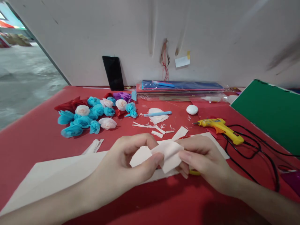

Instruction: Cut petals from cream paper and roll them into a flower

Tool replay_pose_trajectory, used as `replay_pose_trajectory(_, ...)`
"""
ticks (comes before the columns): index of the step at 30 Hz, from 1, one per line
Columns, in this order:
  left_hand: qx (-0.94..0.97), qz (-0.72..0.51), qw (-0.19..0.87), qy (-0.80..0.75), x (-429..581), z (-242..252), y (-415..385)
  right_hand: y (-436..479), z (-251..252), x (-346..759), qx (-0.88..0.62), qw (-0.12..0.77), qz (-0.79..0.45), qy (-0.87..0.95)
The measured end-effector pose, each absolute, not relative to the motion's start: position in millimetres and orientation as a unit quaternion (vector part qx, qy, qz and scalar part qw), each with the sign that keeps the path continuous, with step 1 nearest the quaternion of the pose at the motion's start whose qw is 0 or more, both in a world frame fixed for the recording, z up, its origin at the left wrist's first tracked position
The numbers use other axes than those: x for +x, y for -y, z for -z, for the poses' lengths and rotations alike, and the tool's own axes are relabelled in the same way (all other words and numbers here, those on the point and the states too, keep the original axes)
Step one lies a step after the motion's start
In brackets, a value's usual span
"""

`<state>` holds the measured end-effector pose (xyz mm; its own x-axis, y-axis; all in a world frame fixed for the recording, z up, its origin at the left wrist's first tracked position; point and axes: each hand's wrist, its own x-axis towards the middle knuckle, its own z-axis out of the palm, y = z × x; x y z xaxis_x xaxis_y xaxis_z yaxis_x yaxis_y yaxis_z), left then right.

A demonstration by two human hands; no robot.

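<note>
Nothing legible is facing me
I am seeing lettering nowhere that I can read: the yellow glue gun [227, 129] is showing a small label patch too blurred to make out, the white slip [182, 62] on the wall [93, 28] is giving me no readable writing, and any print on the small tube [211, 99] is escaping me.

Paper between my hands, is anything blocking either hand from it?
Nothing visible: the left hand and right hand both pinch the paper directly, each with its thumb on it.
</note>
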<state>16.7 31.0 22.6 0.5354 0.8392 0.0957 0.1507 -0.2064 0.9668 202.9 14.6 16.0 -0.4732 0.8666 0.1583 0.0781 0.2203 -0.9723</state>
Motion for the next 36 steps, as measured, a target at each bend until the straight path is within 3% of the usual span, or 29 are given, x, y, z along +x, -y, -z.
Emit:
replay_pose_trajectory(8,0.703,-0.374,0.492,-0.35,18,-19,-32,-15,-19,203,-0.388,0.415,-0.491,0.66)
replay_pose_trajectory(25,0.779,-0.422,0.352,-0.302,18,-12,-37,-11,-12,192,-0.44,0.483,-0.576,0.491)
replay_pose_trajectory(31,0.799,-0.341,0.362,-0.339,4,-31,-58,-20,-12,197,-0.461,0.528,-0.504,0.504)
replay_pose_trajectory(36,0.816,-0.225,0.319,-0.427,-22,-27,-73,-29,-19,201,-0.5,0.502,-0.426,0.563)
